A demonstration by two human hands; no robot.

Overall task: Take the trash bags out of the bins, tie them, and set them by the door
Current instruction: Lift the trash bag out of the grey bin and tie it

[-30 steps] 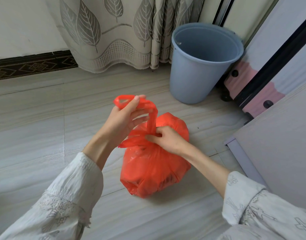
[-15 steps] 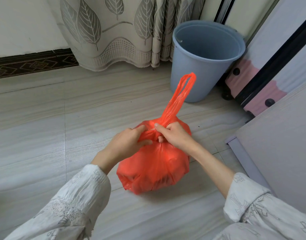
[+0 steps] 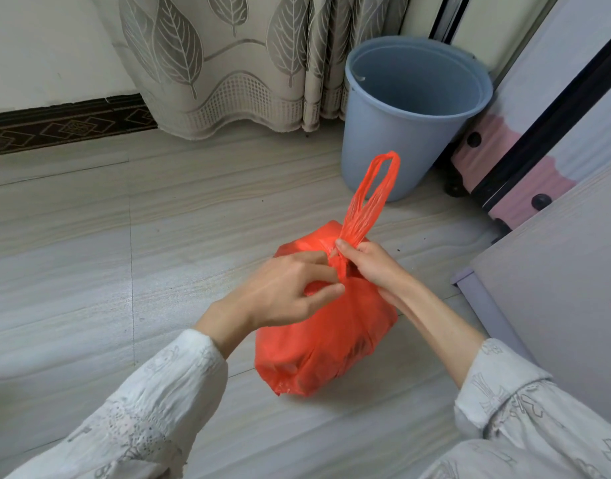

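I see the bag [image 3: 328, 326] sitting on the floor [image 3: 89, 271], orange-red thin plastic, bulging and rounded, its top gathered into a twisted neck. One handle loop [image 3: 371, 198] stands up from the neck, leaning toward the bin [image 3: 393, 140]. My left hand [image 3: 283, 288] pinches the gathered plastic at the neck with curled fingers; my right hand [image 3: 369, 261] grips the base of the loop from the other side, thumb up. The two hands nearly meet at the knot.

The bin, pale blue, stands upright just beyond the bag, nothing visible inside. A leaf-patterned curtain [image 3: 228, 63] hangs behind it. A pink suitcase [image 3: 497, 167] sits right of the bin, and a grey cabinet [image 3: 556, 288] stands close on the bag's right.
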